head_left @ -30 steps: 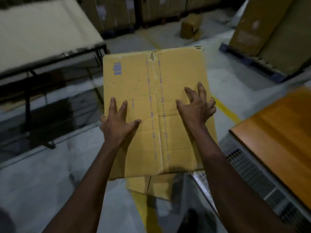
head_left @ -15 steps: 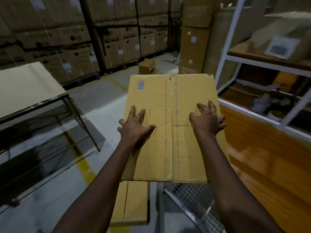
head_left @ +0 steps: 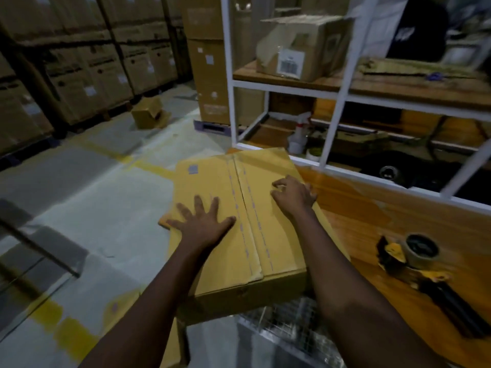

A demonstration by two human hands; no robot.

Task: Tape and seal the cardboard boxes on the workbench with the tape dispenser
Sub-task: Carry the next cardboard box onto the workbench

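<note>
The yellow-brown cardboard box [head_left: 265,248], mid-air a second ago, now rests on the orange wooden table [head_left: 372,208], at its 9 o'clock end. The left hand [head_left: 203,221] presses flat on it, fingers [head_left: 198,205] spread. The right hand [head_left: 293,196] has bent fingers, grip unclear. The seam is ready for the yellow-and-black tape dispenser [head_left: 417,258] lying at the box's 3 o'clock.

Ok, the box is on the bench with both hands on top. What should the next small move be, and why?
Probably the right hand should lift off the cardboard box and reach for the tape dispenser, which lies untouched on the workbench to its right, while the left hand presses the flaps flat. The centre seam shows a dark gap and no visible tape.
</note>
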